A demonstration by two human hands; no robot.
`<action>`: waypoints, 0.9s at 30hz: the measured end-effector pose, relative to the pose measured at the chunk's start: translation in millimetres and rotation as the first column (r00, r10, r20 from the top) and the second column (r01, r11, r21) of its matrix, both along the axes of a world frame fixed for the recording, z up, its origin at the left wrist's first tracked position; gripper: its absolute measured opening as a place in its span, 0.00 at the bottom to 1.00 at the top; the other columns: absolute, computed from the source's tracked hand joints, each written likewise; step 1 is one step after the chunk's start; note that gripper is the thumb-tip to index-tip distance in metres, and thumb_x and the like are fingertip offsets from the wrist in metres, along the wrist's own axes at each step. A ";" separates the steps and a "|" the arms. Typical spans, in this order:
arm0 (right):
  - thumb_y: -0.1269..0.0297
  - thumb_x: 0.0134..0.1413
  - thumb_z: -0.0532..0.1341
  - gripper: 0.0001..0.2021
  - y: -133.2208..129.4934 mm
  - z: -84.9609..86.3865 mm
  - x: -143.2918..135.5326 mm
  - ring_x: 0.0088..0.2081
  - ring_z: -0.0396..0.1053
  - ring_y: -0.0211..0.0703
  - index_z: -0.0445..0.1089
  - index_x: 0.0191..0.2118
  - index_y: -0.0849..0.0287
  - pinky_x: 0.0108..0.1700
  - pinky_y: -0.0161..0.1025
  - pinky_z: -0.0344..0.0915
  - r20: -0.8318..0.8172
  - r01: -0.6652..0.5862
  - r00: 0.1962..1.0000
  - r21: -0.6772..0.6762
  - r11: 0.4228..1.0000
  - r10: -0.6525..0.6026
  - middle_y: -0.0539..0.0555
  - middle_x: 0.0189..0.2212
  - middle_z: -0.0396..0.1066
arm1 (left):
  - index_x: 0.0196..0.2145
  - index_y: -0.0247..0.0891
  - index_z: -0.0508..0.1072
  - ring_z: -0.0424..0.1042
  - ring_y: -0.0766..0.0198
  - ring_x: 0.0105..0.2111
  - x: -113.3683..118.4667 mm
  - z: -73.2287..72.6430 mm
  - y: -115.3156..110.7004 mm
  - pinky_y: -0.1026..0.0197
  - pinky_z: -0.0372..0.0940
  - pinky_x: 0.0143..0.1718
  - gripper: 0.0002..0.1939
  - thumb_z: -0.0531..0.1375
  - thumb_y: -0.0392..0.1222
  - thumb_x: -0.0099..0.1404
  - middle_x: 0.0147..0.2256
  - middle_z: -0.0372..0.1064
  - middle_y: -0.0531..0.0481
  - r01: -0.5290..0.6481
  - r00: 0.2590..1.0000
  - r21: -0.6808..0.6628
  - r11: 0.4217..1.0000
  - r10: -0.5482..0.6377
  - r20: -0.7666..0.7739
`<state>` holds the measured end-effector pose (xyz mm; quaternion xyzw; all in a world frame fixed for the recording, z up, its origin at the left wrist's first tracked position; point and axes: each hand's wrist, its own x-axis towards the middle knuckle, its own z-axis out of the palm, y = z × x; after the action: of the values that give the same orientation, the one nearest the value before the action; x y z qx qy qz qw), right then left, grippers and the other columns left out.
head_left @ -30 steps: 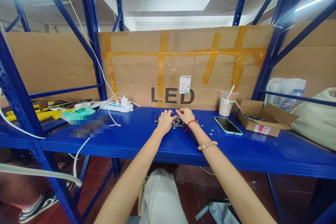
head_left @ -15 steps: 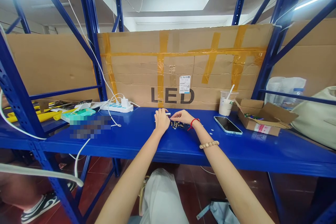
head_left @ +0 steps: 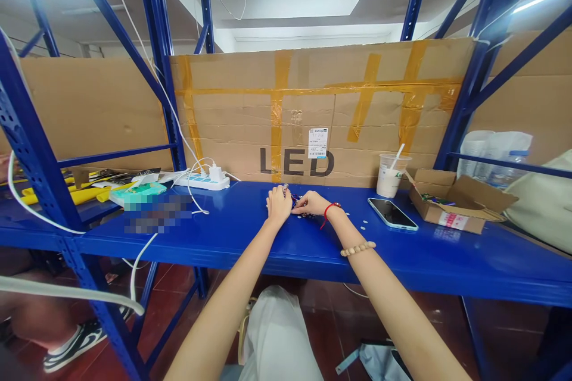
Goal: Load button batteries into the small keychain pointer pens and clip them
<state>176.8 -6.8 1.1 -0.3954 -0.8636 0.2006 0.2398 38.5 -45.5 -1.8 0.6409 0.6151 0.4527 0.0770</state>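
My left hand [head_left: 279,205] is closed at the middle of the blue shelf [head_left: 214,232], its fingers curled round a small item too tiny to identify. Close beside it on the right, my right hand [head_left: 311,203] has its fingers pinched together low over a cluster of small dark and shiny pieces [head_left: 304,215], partly hidden by the hand. What the right fingertips hold cannot be made out. A red string and a beaded bracelet circle my right wrist and forearm. Small pale discs [head_left: 364,225] lie to the right of that wrist.
A phone [head_left: 393,214], a drink cup with a straw [head_left: 389,177] and an open cardboard box [head_left: 447,208] stand to the right. At left are a power strip [head_left: 210,183] and a green packet [head_left: 143,191]. A tall cardboard sheet [head_left: 232,119] closes the back.
My right hand has moved slightly down and left over the small pieces, covering more of them. My left hand has turned slightly, its fingers still curled. The whole view has shifted a little.
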 end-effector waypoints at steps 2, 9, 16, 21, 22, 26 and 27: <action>0.51 0.38 0.65 0.15 1.0 -2.1 -3.2 0.21 0.67 0.36 0.76 0.23 0.61 0.24 0.31 0.61 0.020 0.035 0.999 0.021 0.999 -0.035 0.52 0.20 0.73 | 0.35 0.38 0.66 0.62 0.53 0.47 -0.5 0.6 1.5 0.52 0.56 0.47 0.12 0.44 0.39 0.65 0.43 0.67 0.43 -0.013 1.000 -0.026 1.000 0.014 0.018; 0.56 0.48 0.59 0.14 -2.2 4.7 -7.4 0.22 0.70 0.39 0.74 0.24 0.61 0.28 0.33 0.65 -0.293 0.211 0.942 0.147 0.966 -0.161 0.53 0.20 0.73 | 0.39 0.40 0.65 0.68 0.58 0.42 -3.2 -1.2 3.8 0.60 0.61 0.39 0.11 0.45 0.38 0.66 0.40 0.70 0.45 0.045 0.998 -0.048 0.998 -0.043 0.054; 0.59 0.47 0.60 0.12 -7.1 13.9 -9.9 0.24 0.71 0.42 0.75 0.29 0.61 0.31 0.36 0.68 -0.615 0.306 0.778 0.196 0.932 -0.126 0.55 0.27 0.76 | 0.43 0.41 0.60 0.71 0.57 0.38 -2.8 -2.2 -1.0 0.60 0.61 0.37 0.10 0.46 0.45 0.67 0.36 0.71 0.46 0.222 0.974 -0.007 0.975 -0.222 -0.052; 0.62 0.46 0.61 0.08 -9.6 13.4 -12.2 0.29 0.72 0.43 0.76 0.28 0.59 0.34 0.36 0.68 -0.495 0.243 0.866 0.283 0.928 -0.076 0.54 0.27 0.76 | 0.44 0.39 0.58 0.71 0.57 0.38 -3.1 -4.2 2.2 0.59 0.61 0.36 0.10 0.44 0.42 0.67 0.36 0.71 0.43 0.240 0.970 -0.015 0.971 -0.240 -0.027; 0.62 0.46 0.61 0.08 -9.9 13.3 -12.1 0.29 0.72 0.43 0.76 0.28 0.59 0.35 0.36 0.68 -0.475 0.240 0.877 0.299 0.924 -0.074 0.54 0.28 0.76 | 0.43 0.39 0.58 0.71 0.56 0.37 -3.1 -4.6 2.7 0.59 0.62 0.36 0.09 0.44 0.42 0.67 0.36 0.71 0.43 0.240 0.970 -0.022 0.971 -0.240 -0.027; 0.61 0.46 0.62 0.08 -9.3 12.4 -11.4 0.30 0.72 0.42 0.76 0.28 0.58 0.35 0.36 0.67 -0.447 0.235 0.892 0.323 0.917 -0.071 0.53 0.28 0.76 | 0.41 0.39 0.59 0.71 0.56 0.36 -2.9 -4.7 2.4 0.58 0.62 0.35 0.09 0.43 0.41 0.67 0.35 0.71 0.44 0.239 0.970 -0.030 0.971 -0.240 -0.039; 0.60 0.46 0.62 0.09 -8.8 12.0 -11.3 0.30 0.71 0.42 0.76 0.27 0.58 0.34 0.36 0.67 -0.443 0.239 0.893 0.327 0.914 -0.075 0.53 0.28 0.76 | 0.41 0.39 0.59 0.71 0.56 0.37 -2.9 -4.4 1.8 0.58 0.62 0.36 0.09 0.43 0.41 0.67 0.36 0.71 0.43 0.238 0.970 -0.027 0.971 -0.239 -0.043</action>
<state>165.5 -15.7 13.1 -0.3597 -0.7779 0.0926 0.5068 35.5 -43.7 -6.2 0.7194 0.5402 0.4188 0.1235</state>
